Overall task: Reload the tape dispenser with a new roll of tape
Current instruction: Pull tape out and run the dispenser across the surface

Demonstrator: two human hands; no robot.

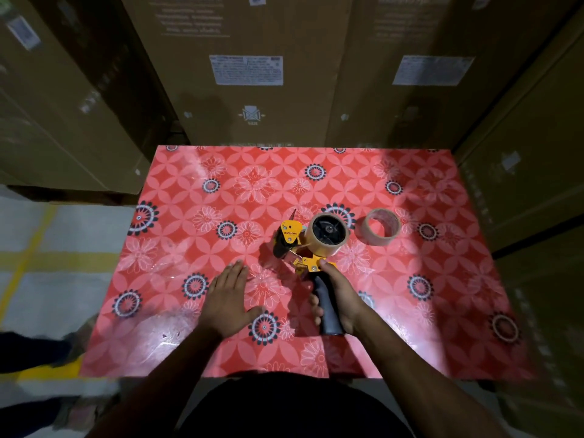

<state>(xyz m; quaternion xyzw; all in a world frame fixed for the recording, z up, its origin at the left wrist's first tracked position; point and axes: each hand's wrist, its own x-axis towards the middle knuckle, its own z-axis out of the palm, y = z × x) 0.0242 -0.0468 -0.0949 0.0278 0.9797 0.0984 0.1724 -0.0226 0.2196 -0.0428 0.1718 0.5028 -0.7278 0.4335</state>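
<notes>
A yellow tape dispenser with a black handle lies on the red flowered table. A roll of clear tape sits on its black hub. My right hand grips the black handle from the near side. My left hand rests flat on the table, fingers together and pointing away, a short way left of the dispenser, holding nothing. A second tape roll, thin and nearly all cardboard core, lies flat on the table just right of the dispenser.
Tall cardboard boxes with white labels stand behind the table and on both sides. Grey floor with yellow lines shows on the left. A person's shoes are on the floor at lower left.
</notes>
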